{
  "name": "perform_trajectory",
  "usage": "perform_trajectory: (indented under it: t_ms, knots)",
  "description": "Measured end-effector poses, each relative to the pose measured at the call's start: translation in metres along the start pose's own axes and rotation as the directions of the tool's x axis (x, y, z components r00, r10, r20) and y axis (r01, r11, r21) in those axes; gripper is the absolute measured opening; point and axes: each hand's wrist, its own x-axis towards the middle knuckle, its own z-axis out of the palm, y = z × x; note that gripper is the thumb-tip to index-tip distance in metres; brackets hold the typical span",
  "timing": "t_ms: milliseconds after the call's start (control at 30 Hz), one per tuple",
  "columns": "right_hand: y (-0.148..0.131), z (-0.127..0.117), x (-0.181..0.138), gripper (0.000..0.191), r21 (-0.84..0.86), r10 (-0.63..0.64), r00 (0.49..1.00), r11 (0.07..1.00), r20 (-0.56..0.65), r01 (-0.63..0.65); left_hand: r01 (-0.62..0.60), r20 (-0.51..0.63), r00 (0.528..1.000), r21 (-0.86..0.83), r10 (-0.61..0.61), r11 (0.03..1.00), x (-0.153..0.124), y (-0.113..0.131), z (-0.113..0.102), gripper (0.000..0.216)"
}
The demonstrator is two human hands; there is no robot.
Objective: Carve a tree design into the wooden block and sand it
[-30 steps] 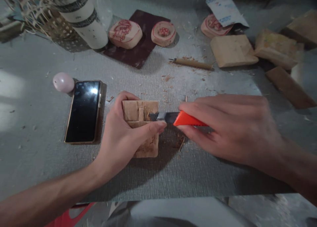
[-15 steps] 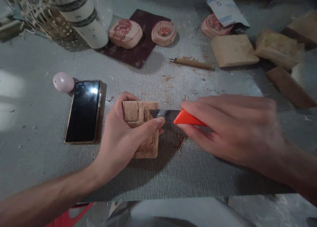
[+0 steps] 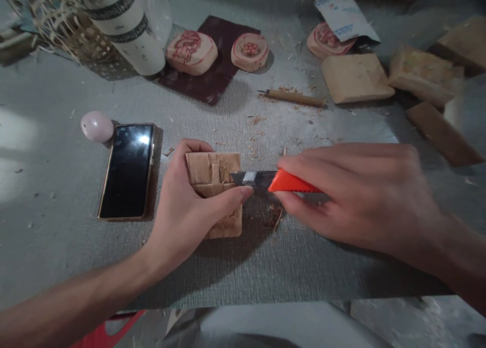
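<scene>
Tabletop (image 3: 235, 282), phone (image 3: 127, 171) (shavings (image 3: 276, 218) near block (image 3: 199, 169))

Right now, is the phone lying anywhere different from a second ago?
No, the phone shows no visible shift either way against the pinkish egg-shaped thing by its upper left corner.

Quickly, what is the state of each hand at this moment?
Left hand: closed around the carved wooden block, thumb across its face.
Right hand: closed on the orange-handled knife.
</scene>
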Motion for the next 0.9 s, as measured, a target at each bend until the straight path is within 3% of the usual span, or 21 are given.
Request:
perform_trajectory:
  t_ms: [500,900]
  knots:
    - [0.0039,-0.0054,-0.0009,0.014,0.031,0.0,0.995,1.0,0.096,-0.003,-0.031,-0.006,1.0,0.035,0.031,0.999,0.0017,0.0029,0.0024,0.06]
    - [0.0069,-0.0071,-0.0011,0.014,0.029,0.003,0.993,1.0,0.12,-0.007,0.022,0.001,1.0,0.093,-0.022,0.995,0.0003,0.0076,0.0014,0.062]
